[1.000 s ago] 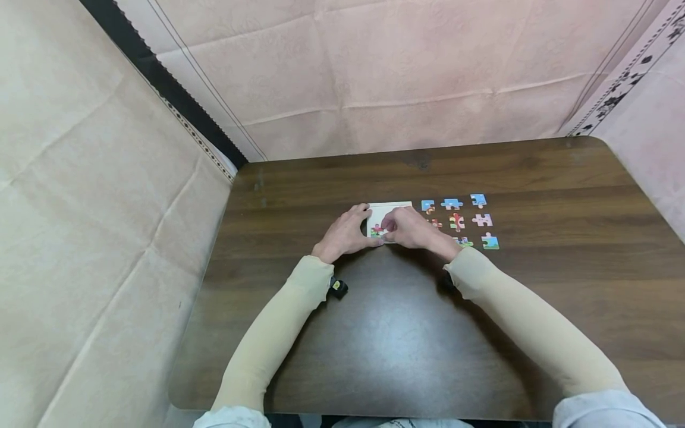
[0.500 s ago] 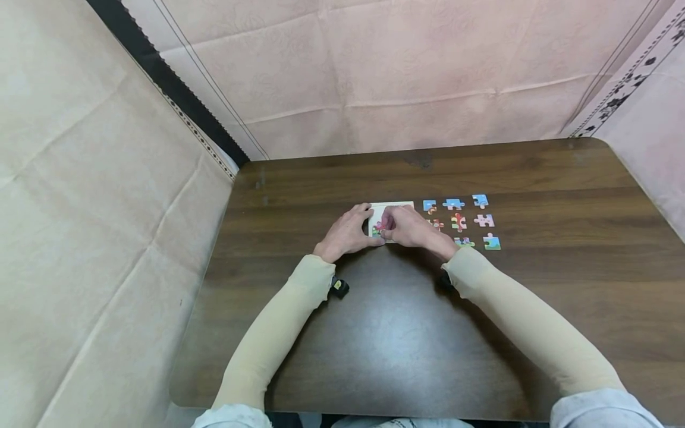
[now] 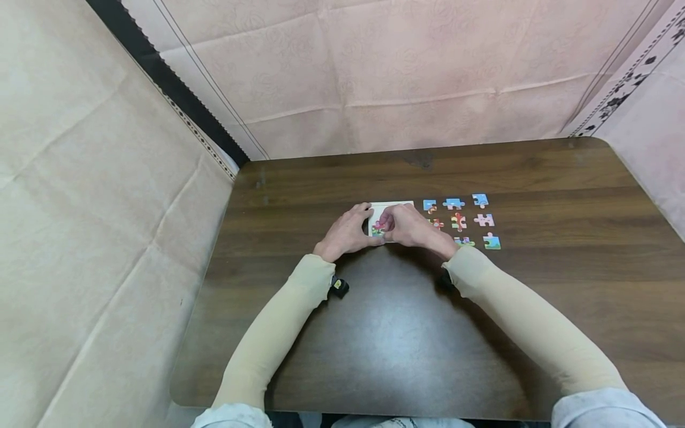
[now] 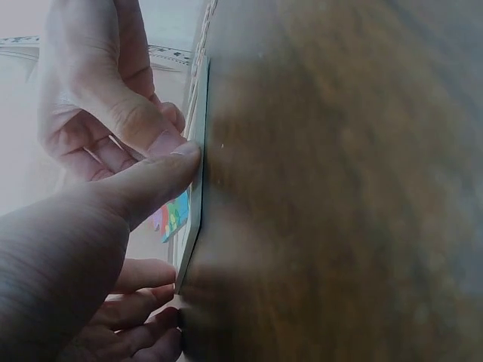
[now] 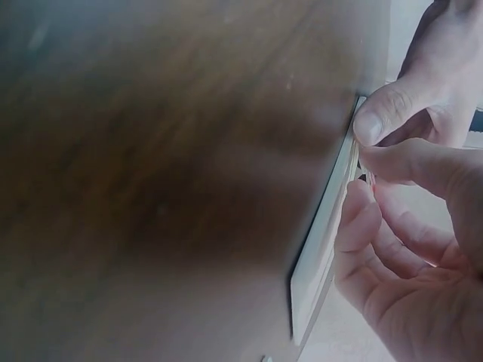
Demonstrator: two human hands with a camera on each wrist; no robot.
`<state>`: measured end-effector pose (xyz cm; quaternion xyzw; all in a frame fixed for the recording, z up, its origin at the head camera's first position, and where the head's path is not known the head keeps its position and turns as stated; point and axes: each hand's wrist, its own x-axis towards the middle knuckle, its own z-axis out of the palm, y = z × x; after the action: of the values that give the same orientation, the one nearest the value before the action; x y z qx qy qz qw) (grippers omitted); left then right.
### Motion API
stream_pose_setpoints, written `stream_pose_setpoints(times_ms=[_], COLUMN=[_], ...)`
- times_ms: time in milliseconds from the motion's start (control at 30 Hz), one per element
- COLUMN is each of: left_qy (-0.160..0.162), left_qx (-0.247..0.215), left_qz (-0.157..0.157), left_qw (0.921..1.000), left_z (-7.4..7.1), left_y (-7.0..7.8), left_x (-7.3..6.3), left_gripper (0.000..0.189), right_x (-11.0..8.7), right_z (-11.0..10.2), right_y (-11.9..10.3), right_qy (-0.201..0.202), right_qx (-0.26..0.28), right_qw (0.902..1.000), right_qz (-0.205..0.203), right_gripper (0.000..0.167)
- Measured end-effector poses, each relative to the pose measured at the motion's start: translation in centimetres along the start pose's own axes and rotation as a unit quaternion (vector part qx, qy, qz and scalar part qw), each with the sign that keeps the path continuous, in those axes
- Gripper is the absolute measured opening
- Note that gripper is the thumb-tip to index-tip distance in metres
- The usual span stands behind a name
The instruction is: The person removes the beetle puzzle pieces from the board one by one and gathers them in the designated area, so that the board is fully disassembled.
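Note:
A white puzzle board point(image 3: 377, 211) lies flat on the table, with colourful puzzle pieces point(image 3: 377, 229) in its near left part. My left hand point(image 3: 348, 232) holds the board by its left side, fingers along that edge and thumb point(image 4: 170, 170) at the near edge. Over the board, my right hand point(image 3: 409, 227) has its thumb and bent fingers together, pinching a small puzzle piece point(image 5: 368, 178) that is mostly hidden. The two thumbs nearly meet at the near edge, seen in the right wrist view. The board's right part is covered by my right hand.
To the right of the board, several loose puzzle pieces point(image 3: 458, 222) lie spread in rows on the brown wooden table point(image 3: 407, 333). Some are partly behind my right hand. Fabric curtains point(image 3: 417, 77) hang beyond the table's far and side edges.
Both hands stay nearly in place over the board. The right fingers shift only slightly, and the head view moves a little.

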<state>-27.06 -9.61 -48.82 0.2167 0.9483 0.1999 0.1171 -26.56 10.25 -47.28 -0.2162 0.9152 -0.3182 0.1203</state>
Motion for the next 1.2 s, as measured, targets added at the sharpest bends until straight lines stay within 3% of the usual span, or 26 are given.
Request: stream_pose_setpoints(times_ms=[367,733,1200], left_qy=[-0.002,-0.006,-0.005], left_qx=[0.006,-0.009,-0.006], left_qz=[-0.001,-0.003,-0.010], left_qw=[1.0000,0.9999,0.9999], left_z=[-0.1,0.2,0.0], left_y=[0.1,-0.3,0.1], left_x=[0.0,0.3,-0.2], left_gripper=[0.087,0.087,0.090], right_x=[0.1,0.0,-1.8], right_z=[-0.1,0.2,-0.6], right_y=[0.0,0.1,1.5], right_qy=[-0.007,0.013,0.044], right_qx=[-0.004,-0.018,0.003], right_qw=[1.0000,0.9996,0.9988], right_qz=[0.004,0.019,0.023], right_gripper=[0.030,0.034,0.026])
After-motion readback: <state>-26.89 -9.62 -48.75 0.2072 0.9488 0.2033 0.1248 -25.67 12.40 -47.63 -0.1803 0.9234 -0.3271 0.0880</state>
